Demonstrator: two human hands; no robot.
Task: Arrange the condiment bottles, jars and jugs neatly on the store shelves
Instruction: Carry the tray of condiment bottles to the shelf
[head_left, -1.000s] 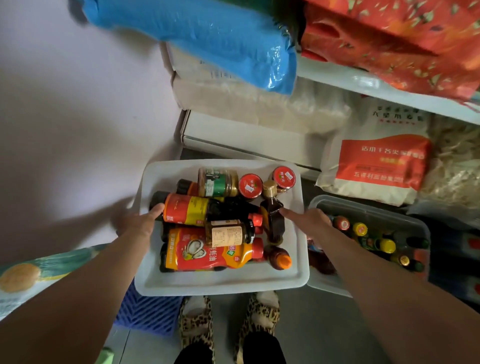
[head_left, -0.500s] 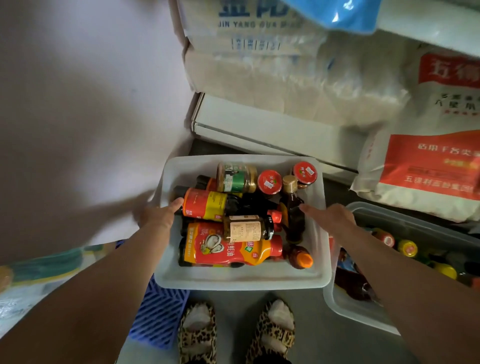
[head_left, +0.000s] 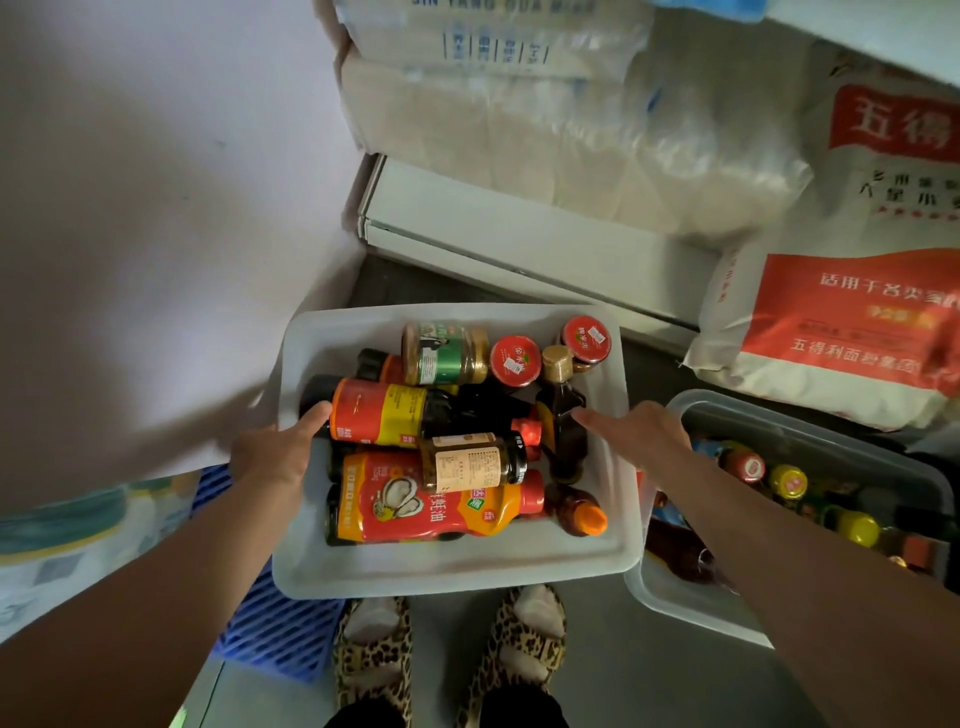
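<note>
Two hands: left hand (head_left: 275, 457) and right hand (head_left: 641, 434) gripped the white bin (head_left: 452, 569) by its side rims.
Risk: loose bottles (head_left: 431, 499) could roll and tip the bin.

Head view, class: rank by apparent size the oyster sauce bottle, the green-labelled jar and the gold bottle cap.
1. oyster sauce bottle
2. green-labelled jar
3. gold bottle cap
All lie in one tray, so nearness hardly matters.

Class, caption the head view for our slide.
Both hands grip a white bin of condiment bottles.
</note>
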